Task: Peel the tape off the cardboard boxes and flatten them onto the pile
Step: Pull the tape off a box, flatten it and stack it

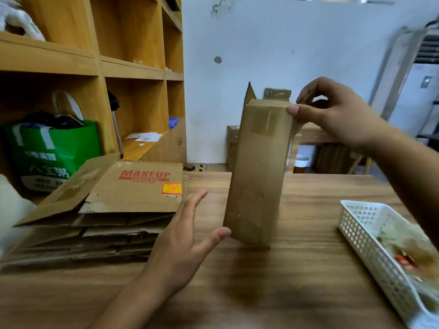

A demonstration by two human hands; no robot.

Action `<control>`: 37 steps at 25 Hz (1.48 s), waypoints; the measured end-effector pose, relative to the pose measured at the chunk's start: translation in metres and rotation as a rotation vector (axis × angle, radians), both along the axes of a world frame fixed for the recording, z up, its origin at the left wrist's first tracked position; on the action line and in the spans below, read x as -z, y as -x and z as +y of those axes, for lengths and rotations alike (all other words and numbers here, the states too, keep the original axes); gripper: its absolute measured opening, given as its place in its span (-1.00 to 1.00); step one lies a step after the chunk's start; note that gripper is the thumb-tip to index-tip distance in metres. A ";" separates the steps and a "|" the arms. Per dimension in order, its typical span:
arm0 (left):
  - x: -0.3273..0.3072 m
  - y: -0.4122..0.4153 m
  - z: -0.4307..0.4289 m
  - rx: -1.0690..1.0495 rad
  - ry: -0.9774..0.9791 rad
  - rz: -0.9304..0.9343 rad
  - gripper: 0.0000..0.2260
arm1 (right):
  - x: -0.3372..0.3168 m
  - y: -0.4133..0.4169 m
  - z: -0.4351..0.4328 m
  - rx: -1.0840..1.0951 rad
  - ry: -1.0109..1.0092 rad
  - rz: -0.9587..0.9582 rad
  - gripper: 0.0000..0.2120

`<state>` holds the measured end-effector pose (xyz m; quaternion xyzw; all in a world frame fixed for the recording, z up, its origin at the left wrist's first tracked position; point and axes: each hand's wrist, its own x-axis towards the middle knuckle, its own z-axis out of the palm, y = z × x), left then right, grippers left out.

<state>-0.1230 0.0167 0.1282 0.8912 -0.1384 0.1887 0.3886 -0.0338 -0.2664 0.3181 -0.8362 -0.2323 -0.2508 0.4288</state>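
- Right now, in the head view, the box stands on end on the table, just right of centre. I judge you have set it upright so the taped end faces you and the strip can run down its side.
- Your right hand, at 2 o'clock, has thumb and forefinger pinched on the tape at the box's top right corner. A clear strip hangs from that pinch along the right edge, so the peel looks under way but not finished.
- Your left hand, at 7 o'clock, is released with its fingers straight. Only the thumb tip touches the box's lower left edge, likely to steady it against the pull.
- The pile of flattened cardboard lies at 9 o'clock, near the box and within reach for when it folds.
- Its top sheet reads "MAKEUP" in red, with a smaller red line beneath that is too blurred to read. An orange sticker sits beside it, its print unclear.
- A white basket at 4 o'clock holds what look like crumpled tape scraps.
- A green bag at 9 o'clock on the shelf carries white Chinese characters.
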 end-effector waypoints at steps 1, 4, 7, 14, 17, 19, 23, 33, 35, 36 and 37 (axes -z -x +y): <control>-0.004 0.002 -0.004 0.029 0.043 0.003 -0.27 | -0.003 0.011 -0.007 -0.049 -0.032 0.016 -0.81; -0.021 0.009 -0.021 0.174 0.205 0.015 -0.31 | -0.007 0.034 -0.024 -0.187 -0.184 0.044 -0.88; -0.043 0.020 -0.037 0.292 0.274 -0.030 -0.28 | -0.005 0.051 -0.032 -0.329 -0.442 0.145 -0.90; -0.080 0.031 -0.057 0.384 0.045 -0.192 -0.37 | 0.056 0.046 -0.046 -0.508 -0.992 0.433 -0.62; -0.076 0.027 -0.060 0.381 -0.150 -0.153 -0.43 | 0.103 0.039 -0.049 -0.456 -1.146 0.588 -0.48; -0.068 0.026 -0.064 0.425 -0.242 -0.057 -0.44 | 0.132 0.037 -0.049 -0.379 -1.186 0.691 -0.47; -0.052 0.015 -0.068 0.437 -0.305 0.084 -0.47 | 0.183 0.016 -0.056 -0.142 -1.225 0.750 -0.52; -0.014 -0.011 -0.083 0.327 -0.653 0.331 -0.36 | 0.222 -0.002 -0.052 0.232 -0.782 0.885 -0.67; -0.010 -0.016 -0.085 0.295 -0.633 0.314 -0.42 | 0.220 0.005 -0.048 0.217 -0.760 0.876 -0.69; -0.008 -0.018 -0.086 0.284 -0.613 0.307 -0.46 | 0.219 0.009 -0.046 0.216 -0.730 0.867 -0.69; -0.006 -0.021 -0.086 0.275 -0.599 0.299 -0.48 | 0.219 0.015 -0.045 0.211 -0.705 0.858 -0.68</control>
